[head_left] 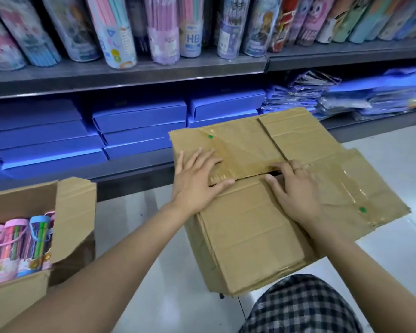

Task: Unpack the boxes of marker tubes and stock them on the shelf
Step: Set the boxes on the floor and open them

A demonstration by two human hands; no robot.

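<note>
Your left hand point(197, 182) lies flat on the taped cardboard box point(255, 227), fingers spread beside the centre seam. Your right hand point(296, 191) curls its fingertips into the gap between the flaps. At your left, an open box point(75, 212) holds marker tubes point(19, 246). Blue boxes point(139, 121) fill the shelf point(130, 73) ahead.

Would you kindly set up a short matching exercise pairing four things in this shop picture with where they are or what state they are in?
Things:
1. open box of marker tubes
2. closed cardboard box
3. blue flat boxes
4. left hand

Places or states:
A. stacked on the lower shelf
B. lying flat on taped flaps
C. on the floor at far left, flaps up
D. in the middle, its top seam slightly parted

Pairs: 1-C, 2-D, 3-A, 4-B
</note>
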